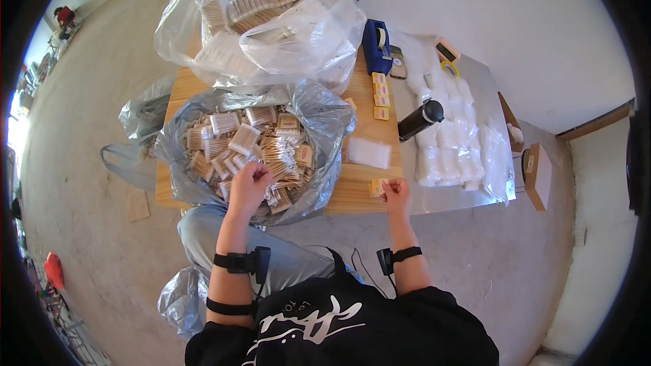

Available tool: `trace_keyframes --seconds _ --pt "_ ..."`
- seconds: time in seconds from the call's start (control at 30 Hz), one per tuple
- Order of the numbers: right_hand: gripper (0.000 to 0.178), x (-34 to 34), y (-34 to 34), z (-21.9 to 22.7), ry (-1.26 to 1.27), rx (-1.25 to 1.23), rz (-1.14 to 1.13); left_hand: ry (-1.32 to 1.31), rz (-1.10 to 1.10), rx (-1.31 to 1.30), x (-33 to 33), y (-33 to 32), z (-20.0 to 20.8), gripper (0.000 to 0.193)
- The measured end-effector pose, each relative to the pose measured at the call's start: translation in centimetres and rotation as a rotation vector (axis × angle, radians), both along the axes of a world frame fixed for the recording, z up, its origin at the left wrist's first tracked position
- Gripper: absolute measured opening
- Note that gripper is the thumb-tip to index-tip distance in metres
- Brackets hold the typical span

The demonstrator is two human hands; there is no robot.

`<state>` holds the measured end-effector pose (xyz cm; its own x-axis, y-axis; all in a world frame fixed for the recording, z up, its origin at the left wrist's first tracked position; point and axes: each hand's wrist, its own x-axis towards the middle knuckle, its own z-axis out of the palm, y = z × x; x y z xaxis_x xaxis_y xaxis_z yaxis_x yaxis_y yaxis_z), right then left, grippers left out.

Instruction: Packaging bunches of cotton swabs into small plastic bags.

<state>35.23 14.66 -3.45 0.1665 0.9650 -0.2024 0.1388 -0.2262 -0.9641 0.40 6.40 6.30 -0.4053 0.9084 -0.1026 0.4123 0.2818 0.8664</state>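
Observation:
An opened grey plastic bag [324, 163] full of cotton swabs lies on the wooden table. Several clear packs of swabs [244, 139] rest on loose swabs [279, 156] inside it. My left hand [249, 186] is over the bag's near side, thumb and fingers pinched together beside the loose swabs. Whatever it holds, if anything, is hidden. Near the table's front edge, my right hand [397, 196] is closed, its fingertips at the right edge of a small yellow card [378, 188]. A thin stack of clear plastic sleeves [369, 153] lies just beyond that card.
Behind the grey bag stands a large clear bag [291, 41] with more swabs. To the right are a blue tape dispenser [377, 47], a row of yellow cards [381, 98], a phone [398, 62], a black bottle [420, 119] and white plastic-wrapped bundles [447, 135].

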Motion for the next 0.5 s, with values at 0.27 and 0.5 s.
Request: trace_keyframes --seconds 0.27,0.5 --pt "0.02 -1.0 -0.7 -0.3 -0.872 -0.023 0.106 0.372 0.224 0.047 -3.2 -0.8 -2.3 0.017" --pt "0.017 -0.6 -1.1 0.6 -0.873 0.152 0.059 0.611 0.35 0.072 -3.9 2.2 -1.1 0.039"
